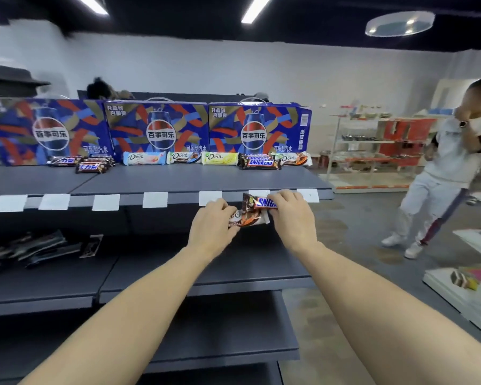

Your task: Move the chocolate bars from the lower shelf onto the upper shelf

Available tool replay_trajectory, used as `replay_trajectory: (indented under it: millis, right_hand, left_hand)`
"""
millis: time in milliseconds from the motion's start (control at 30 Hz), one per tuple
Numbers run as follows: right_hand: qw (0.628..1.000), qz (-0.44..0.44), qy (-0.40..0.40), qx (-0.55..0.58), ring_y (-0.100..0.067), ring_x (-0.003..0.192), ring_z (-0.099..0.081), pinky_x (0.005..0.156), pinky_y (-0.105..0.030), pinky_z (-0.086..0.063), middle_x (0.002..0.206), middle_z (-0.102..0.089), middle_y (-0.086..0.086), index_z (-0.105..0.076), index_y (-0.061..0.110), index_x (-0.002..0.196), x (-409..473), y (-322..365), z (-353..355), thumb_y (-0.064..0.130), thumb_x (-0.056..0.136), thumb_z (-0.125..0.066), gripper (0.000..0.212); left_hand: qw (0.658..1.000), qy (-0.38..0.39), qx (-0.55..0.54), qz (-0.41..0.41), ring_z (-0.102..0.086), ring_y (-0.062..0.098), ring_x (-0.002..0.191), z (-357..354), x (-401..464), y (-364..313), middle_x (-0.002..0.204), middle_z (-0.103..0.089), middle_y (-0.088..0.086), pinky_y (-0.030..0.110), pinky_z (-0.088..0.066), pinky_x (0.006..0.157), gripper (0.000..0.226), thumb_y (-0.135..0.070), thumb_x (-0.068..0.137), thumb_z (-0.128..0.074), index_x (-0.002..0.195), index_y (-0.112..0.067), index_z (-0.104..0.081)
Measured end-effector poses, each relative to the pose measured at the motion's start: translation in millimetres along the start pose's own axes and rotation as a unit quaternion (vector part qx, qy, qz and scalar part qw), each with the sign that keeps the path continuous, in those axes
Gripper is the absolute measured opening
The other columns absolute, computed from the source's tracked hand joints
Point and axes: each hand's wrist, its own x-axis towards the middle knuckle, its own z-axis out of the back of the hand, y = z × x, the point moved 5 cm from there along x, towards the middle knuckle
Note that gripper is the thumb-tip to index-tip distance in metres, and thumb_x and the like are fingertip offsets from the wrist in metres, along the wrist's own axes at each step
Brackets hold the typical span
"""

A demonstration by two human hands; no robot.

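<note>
**Two bars held in front of the upper shelf's edge**

Head view: Three blue Pepsi cartons (pixel 156 129) stand in a row along the back of the upper shelf (pixel 178 179). In front of them lies a line of chocolate: two dark bars (pixel 90 165) at the left, then three Dove bars, pale blue (pixel 144 158), green and brown (pixel 184 157) and yellow-green (pixel 220 158), then stacked Snickers bars (pixel 259 162) with another Dove bar (pixel 292 158) just beside them at the right end. White price tags (pixel 155 199) sit along the shelf's front lip. On the lower shelf (pixel 150 268), far to the left, a blurred heap of dark wrappers (pixel 31 250) remains. A person in white clothes (pixel 450 168) stands on the floor to the right, well apart from the shelving, with white racks behind.

Both hands are raised in front of the upper shelf's front edge, close together. The left hand (pixel 213 225) has its fingers curled round the end of a brown-and-white Dove bar (pixel 247 218). The right hand (pixel 290 212) grips a Snickers bar (pixel 258 202), fingers folded over its right part. The Snickers bar lies just above the Dove bar and overlaps it.
</note>
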Motion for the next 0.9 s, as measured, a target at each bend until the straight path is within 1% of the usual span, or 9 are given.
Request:
replay_trajectory:
  millis: [67,200,267,400,467,567,667,733,900]
  right_hand:
    - [1.0,-0.002,-0.011,-0.001,-0.029,0.102,-0.057,0.084,-0.039,-0.052,0.113,-0.065,-0.006,-0.066,0.013,0.117,15,0,5,0.009,0.081,-0.075,0.037]
    - [1.0,-0.005,-0.03,-0.001,-0.03,0.099,-0.056,0.077,-0.038,-0.05,0.111,-0.065,-0.007,-0.066,0.013,0.114,40,-4,6,0.002,0.074,-0.077,0.043]
    - [1.0,-0.017,-0.025,-0.003,-0.029,0.102,-0.055,0.079,-0.037,-0.048,0.114,-0.064,-0.007,-0.064,0.013,0.118,55,-11,2,0.001,0.076,-0.074,0.044]
    - [0.999,-0.037,0.021,-0.016,-0.025,0.111,-0.049,0.085,-0.034,-0.045,0.121,-0.059,-0.004,-0.058,0.017,0.124,86,-23,-18,0.007,0.084,-0.069,0.042]
    - [0.998,-0.042,0.054,-0.015,-0.024,0.115,-0.046,0.086,-0.034,-0.046,0.125,-0.057,-0.003,-0.057,0.018,0.127,99,-29,-32,0.011,0.088,-0.066,0.04]
    - [0.993,-0.045,0.108,-0.015,-0.024,0.119,-0.045,0.084,-0.036,-0.049,0.127,-0.056,-0.002,-0.059,0.022,0.13,117,-40,-53,0.013,0.091,-0.06,0.04]
    - [0.99,-0.053,0.131,-0.009,-0.024,0.113,-0.049,0.078,-0.036,-0.049,0.12,-0.058,-0.001,-0.062,0.025,0.128,137,-52,-70,0.014,0.09,-0.06,0.039]
    - [0.989,-0.055,0.138,-0.005,-0.024,0.111,-0.051,0.074,-0.035,-0.049,0.117,-0.058,0.0,-0.063,0.026,0.125,148,-56,-82,0.012,0.088,-0.062,0.039]
    - [0.986,-0.052,0.156,-0.004,-0.025,0.109,-0.053,0.079,-0.038,-0.052,0.115,-0.06,-0.002,-0.065,0.026,0.123,170,-62,-109,0.015,0.09,-0.063,0.034]
  left_hand:
    - [1.0,-0.016,0.02,-0.003,-0.054,0.016,0.099,13,10,0,0.113,-0.057,-0.004,0.031,-0.046,0.083,0.039,-0.039,0.085,-0.067,0.122,-0.024,-0.063]
    - [0.997,-0.037,0.074,-0.01,-0.053,0.021,0.101,31,42,7,0.115,-0.057,0.0,0.035,-0.044,0.085,0.04,-0.035,0.085,-0.069,0.122,-0.021,-0.063]
    - [0.994,-0.048,0.095,0.008,-0.052,0.022,0.102,35,60,14,0.114,-0.057,0.001,0.034,-0.043,0.085,0.038,-0.032,0.085,-0.07,0.12,-0.019,-0.063]
    - [0.99,-0.065,0.111,0.051,-0.05,0.021,0.101,32,94,33,0.109,-0.056,0.001,0.032,-0.043,0.083,0.031,-0.025,0.085,-0.071,0.114,-0.017,-0.065]
    - [0.989,-0.066,0.121,0.06,-0.05,0.021,0.101,24,109,41,0.109,-0.055,0.002,0.032,-0.043,0.083,0.031,-0.026,0.085,-0.071,0.115,-0.017,-0.064]
    - [0.987,-0.062,0.127,0.074,-0.05,0.022,0.102,9,131,50,0.11,-0.055,0.002,0.031,-0.042,0.085,0.031,-0.026,0.086,-0.07,0.114,-0.017,-0.063]
    - [0.985,-0.056,0.142,0.085,-0.05,0.021,0.101,-3,152,57,0.108,-0.055,0.002,0.03,-0.041,0.085,0.027,-0.023,0.086,-0.069,0.111,-0.016,-0.063]
    - [0.983,-0.063,0.142,0.094,-0.049,0.021,0.101,-7,164,64,0.109,-0.055,0.002,0.031,-0.041,0.086,0.028,-0.024,0.086,-0.07,0.112,-0.017,-0.063]
    - [0.982,-0.063,0.144,0.101,-0.05,0.02,0.106,-17,185,73,0.115,-0.054,0.003,0.031,-0.043,0.088,0.038,-0.029,0.088,-0.069,0.123,-0.018,-0.059]
